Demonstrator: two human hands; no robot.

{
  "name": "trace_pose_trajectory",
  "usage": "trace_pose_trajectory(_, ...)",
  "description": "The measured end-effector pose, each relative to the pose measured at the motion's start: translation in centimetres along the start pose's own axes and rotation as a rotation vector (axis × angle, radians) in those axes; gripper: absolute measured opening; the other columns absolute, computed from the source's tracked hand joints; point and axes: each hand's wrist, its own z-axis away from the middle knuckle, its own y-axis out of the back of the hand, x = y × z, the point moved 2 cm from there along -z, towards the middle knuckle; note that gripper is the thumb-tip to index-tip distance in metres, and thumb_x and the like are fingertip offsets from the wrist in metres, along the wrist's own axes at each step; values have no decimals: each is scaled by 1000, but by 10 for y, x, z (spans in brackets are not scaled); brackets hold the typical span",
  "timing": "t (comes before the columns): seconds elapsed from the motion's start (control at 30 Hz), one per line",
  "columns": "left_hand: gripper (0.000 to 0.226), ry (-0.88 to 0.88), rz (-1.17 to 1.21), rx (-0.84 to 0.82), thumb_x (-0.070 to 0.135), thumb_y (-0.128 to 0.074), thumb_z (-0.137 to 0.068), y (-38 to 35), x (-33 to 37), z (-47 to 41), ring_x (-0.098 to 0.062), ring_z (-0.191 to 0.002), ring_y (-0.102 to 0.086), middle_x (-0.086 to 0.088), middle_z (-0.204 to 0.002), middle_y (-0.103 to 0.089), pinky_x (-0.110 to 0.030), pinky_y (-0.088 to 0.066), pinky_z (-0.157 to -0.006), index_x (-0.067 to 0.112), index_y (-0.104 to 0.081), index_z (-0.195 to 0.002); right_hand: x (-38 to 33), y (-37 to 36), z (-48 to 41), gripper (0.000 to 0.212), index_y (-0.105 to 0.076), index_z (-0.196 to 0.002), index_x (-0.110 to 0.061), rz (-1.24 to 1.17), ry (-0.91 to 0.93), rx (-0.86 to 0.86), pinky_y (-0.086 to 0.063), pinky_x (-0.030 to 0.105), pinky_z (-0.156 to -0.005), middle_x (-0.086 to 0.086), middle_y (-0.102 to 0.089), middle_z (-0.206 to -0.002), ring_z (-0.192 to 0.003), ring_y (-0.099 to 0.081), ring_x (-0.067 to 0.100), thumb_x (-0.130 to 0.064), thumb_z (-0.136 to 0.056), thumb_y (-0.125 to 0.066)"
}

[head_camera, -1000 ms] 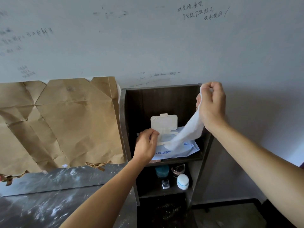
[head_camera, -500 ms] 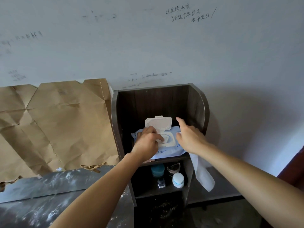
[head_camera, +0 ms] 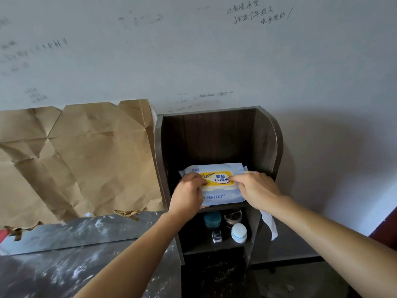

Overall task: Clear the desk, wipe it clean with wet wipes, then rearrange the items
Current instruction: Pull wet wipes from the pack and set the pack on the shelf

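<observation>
Status: pale blue soft pack of wet wipes (head_camera: 214,197) sits on the upper shelf of the dark wooden shelf unit (head_camera: 271,143), with its yellow-labelled flip lid (head_camera: 217,179) down. I have the left hand (head_camera: 186,195) curled over the pack's left end, holding it. The right hand (head_camera: 255,190) presses fingertips on the lid. A loose white wet wipe (head_camera: 269,225) hangs from under the right palm; I judge hidden fingers pinch it. Risks: pressing loosens that pinch and the wipe drops to the floor; the lid doesn't latch and the pack dries out. The grey marbled desk (head_camera: 64,265) shows white smears.
</observation>
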Motion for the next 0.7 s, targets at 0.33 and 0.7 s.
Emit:
trace_pose_trajectory(0.33, 39, -56, -171, -119, 7, -48, -86, -4, -5, 6, -26, -123, -44, -5, -134, -52, -37, -41, -98, 12, -61, -123, -4, -8, 7, 41, -48, -133, -39, -1, -107, -82, -47, 34, -69, -3, -58, -119, -89, -57, 20, -21, -99, -34)
trace_pose_trajectory(0.7, 55, 63, 467, -59, 59, -56, -83, 9, 3, 116, -5, -114, -49, 14, -119, -52, -18, -39, -95, 20, -55, -123, -46, -1, 37, 10, -71, -95, -13, -1461, -728, 192, -53, 34, -77, 2, -71, -91, -88, -66, 18, -13, -85, -67)
